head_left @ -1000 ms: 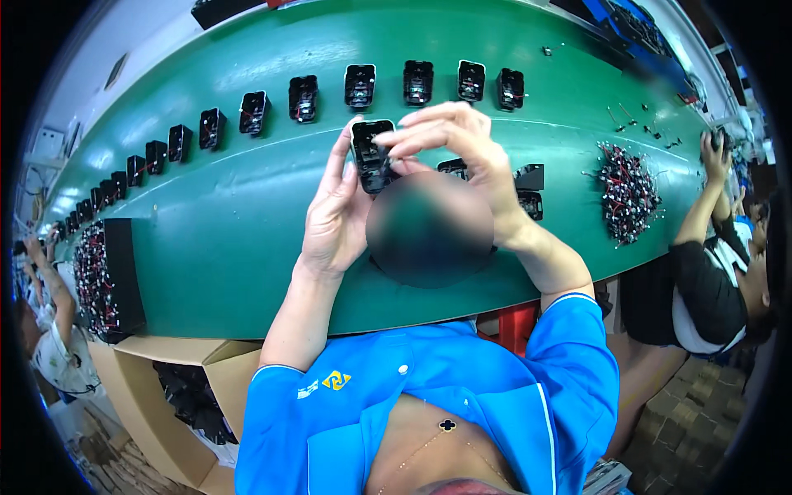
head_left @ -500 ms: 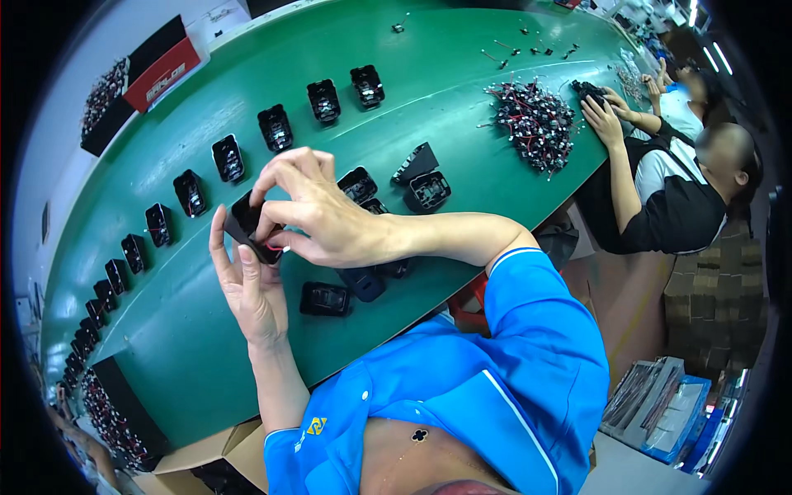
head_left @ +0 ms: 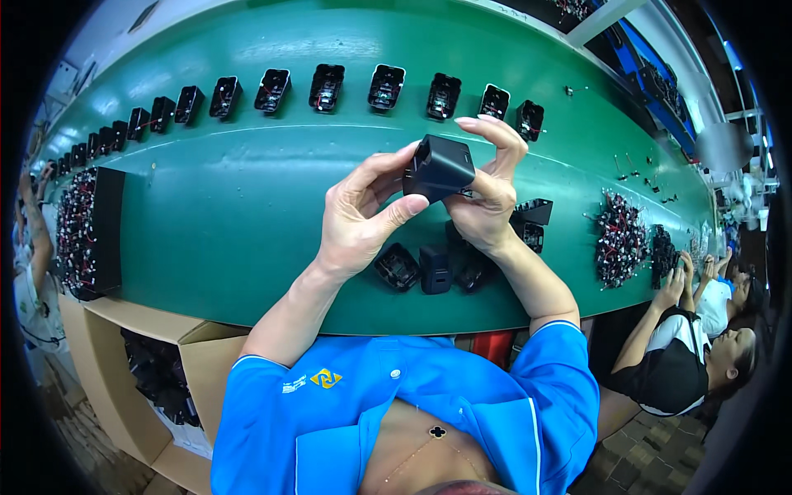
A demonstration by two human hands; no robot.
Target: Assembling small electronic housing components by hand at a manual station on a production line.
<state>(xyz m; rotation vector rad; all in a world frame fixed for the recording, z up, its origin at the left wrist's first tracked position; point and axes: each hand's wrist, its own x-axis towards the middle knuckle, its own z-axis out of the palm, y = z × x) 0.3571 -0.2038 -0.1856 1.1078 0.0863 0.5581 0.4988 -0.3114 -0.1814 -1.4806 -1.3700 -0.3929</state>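
Observation:
A black plastic housing is held up over the green table, tilted, between my two hands. My left hand pinches its left end, with the thumb below and the fingers along the upper edge. From the right, my right hand grips the housing's other side, its upper fingers raised and partly bent. The inside of the housing is mostly turned out of sight. Below my hands lie an open black housing and an upright black case; more housings sit partly behind my right hand.
A curved row of open black housings with small boards, such as this housing, spans the far side. A heap of wired parts lies right, near co-workers. A black bin of wired parts stands left, above a cardboard box.
The view has swung round to the left. My right hand has moved from inside the housing's opening to its side, and the housing has been turned over. The red wire at my fingers no longer shows.

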